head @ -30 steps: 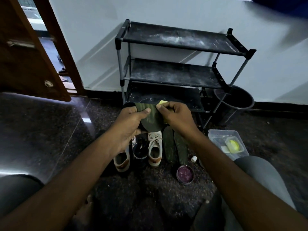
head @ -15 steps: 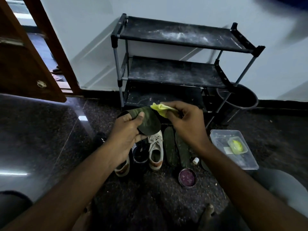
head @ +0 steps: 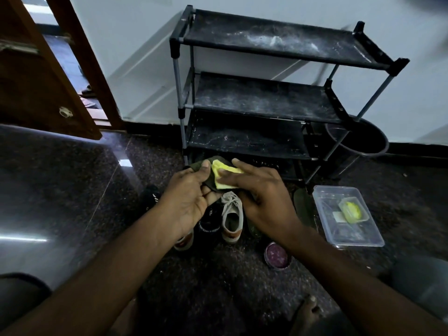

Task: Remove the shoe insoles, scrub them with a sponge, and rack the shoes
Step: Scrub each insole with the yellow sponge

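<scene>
Sponge (head: 224,175) lies under right hand (head: 264,197), fingers straight, pressing it flat onto insole (head: 197,165). Left hand (head: 191,197) pinches insole, thumb on top, just left of sponge; insole's long axis mostly hidden.

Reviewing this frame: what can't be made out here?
Head view only.
The insole: mostly covered by the sponge, left hand and right hand.
The shoe beneath the left wrist: only its end shows.
The yellow item in the clear tub: too small to identify.
The bucket: interior dark, behind the rack.
</scene>
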